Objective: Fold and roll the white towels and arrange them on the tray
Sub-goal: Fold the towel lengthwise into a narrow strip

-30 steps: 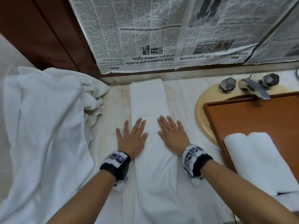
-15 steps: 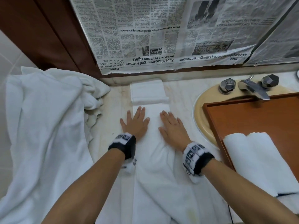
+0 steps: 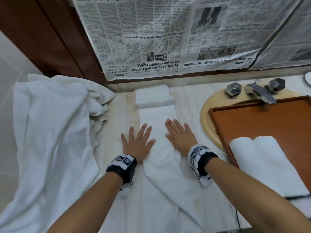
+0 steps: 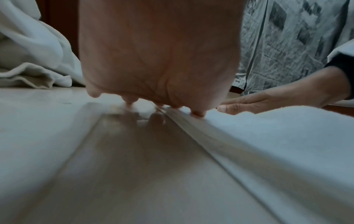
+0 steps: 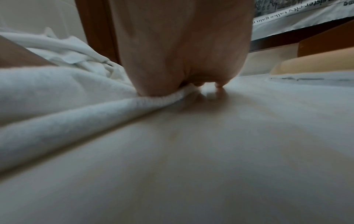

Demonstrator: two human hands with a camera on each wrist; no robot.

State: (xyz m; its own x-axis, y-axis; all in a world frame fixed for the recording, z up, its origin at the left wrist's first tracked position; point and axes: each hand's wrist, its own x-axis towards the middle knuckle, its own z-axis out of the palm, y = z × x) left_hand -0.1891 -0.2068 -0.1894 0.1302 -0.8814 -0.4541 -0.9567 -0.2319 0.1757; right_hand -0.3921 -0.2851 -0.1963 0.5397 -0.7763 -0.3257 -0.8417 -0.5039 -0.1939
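Newspaper (image 3: 151, 39) backs our desk (image 3: 186, 105); left hand (image 3: 137, 142) and right hand (image 3: 180, 137) press flat, fingers spread, gripping nothing, on the towel (image 3: 158, 118). Uneven pressure may skew its roll.

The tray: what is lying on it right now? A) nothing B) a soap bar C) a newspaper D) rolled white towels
D: rolled white towels lie at the near end of the tray, which sits over the sink.
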